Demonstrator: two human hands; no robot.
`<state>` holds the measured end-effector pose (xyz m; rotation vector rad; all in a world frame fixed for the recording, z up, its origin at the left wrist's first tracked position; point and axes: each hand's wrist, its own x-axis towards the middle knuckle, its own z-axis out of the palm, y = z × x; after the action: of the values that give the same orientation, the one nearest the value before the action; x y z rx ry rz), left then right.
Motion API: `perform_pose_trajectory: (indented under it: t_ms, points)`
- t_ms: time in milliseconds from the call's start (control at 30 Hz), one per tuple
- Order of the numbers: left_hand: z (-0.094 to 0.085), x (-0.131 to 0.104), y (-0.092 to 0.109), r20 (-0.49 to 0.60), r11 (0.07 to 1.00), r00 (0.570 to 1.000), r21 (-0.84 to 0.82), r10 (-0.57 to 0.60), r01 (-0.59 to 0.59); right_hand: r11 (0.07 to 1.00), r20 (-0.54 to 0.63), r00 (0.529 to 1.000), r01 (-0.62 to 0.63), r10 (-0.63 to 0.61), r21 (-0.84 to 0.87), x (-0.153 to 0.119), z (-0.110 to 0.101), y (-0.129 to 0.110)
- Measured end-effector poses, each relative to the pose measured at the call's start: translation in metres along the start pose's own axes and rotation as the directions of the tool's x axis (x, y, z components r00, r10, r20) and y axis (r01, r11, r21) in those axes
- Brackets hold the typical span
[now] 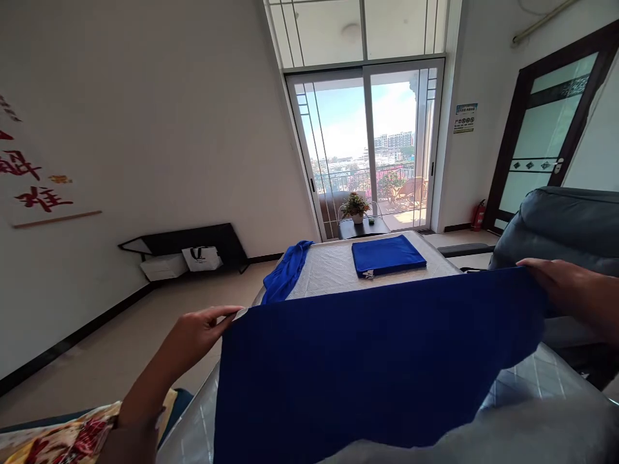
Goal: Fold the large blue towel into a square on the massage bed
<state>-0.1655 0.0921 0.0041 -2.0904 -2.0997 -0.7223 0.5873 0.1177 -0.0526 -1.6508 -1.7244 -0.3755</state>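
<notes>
A dark blue cloth [377, 361] hangs stretched between my two hands, its upper edge nearly straight and its lower edge uneven. My left hand [206, 327] pinches the upper left corner, where a small whitish patch shows by the fingertips. At the other end, my right hand [556, 278] grips the upper right corner; part of its fingers is behind the cloth. Beyond the cloth, a folded blue cloth [389, 253] with a white tag lies on the quilted white mattress [329, 261]. A crumpled blue cloth [289, 270] drapes over the mattress's left edge.
A dark grey armchair [570, 225] stands close on the right. Behind the mattress are a small table [345, 229] with a potted plant [356, 207] and a sliding glass door [372, 148]. A low black rack [193, 241] holds bags at left. Patterned fabric [80, 432] lies lower left.
</notes>
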Motion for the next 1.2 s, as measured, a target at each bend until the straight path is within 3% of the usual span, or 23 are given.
perform_pose_trajectory:
  t_ms: [100,200,333,433,533,633,833,933,1033,1200]
  points:
    - [0.014,0.034,0.006,0.074,0.999,0.997,-0.032,-0.035,0.038,0.988,0.203,0.969,0.148,-0.139,-0.031,0.031,0.029,-0.023]
    - [0.017,0.063,0.011,0.054,0.988,0.994,-0.117,-0.093,0.099,0.981,0.266,0.949,0.188,-0.167,-0.056,0.071,0.047,-0.041]
    - [0.008,0.083,0.013,-0.153,0.975,0.982,-0.209,-0.114,0.081,0.979,0.185,0.964,0.201,-0.191,-0.038,0.107,0.043,-0.060]
    - [0.004,0.073,0.013,-0.292,0.983,0.950,-0.171,-0.113,0.065,0.982,0.096,0.979,0.186,-0.182,-0.027,0.108,0.031,-0.064]
    - [0.014,0.043,0.007,-0.318,0.961,0.932,-0.261,-0.173,0.089,0.984,0.013,0.984,0.177,-0.177,-0.009,0.087,0.029,-0.055]
    - [0.041,0.006,-0.006,-0.233,0.926,0.958,-0.370,-0.164,0.068,0.981,0.018,0.984,0.176,-0.178,0.081,0.048,0.048,-0.039]
    - [0.129,-0.053,-0.022,0.012,0.897,0.993,-0.427,-0.121,0.114,0.954,0.228,0.971,0.000,-0.072,0.299,-0.052,0.131,-0.012]
    - [0.158,-0.078,-0.027,0.141,0.923,0.985,-0.357,-0.097,0.142,0.942,0.346,0.938,-0.097,-0.021,0.320,-0.094,0.163,0.000]
    - [0.167,-0.099,-0.032,0.185,0.940,0.978,-0.304,-0.099,0.152,0.942,0.402,0.915,-0.116,-0.022,0.316,-0.122,0.172,0.015]
    - [0.158,-0.123,-0.032,0.168,0.941,0.978,-0.294,-0.123,0.169,0.945,0.408,0.913,-0.107,-0.031,0.310,-0.143,0.162,0.040]
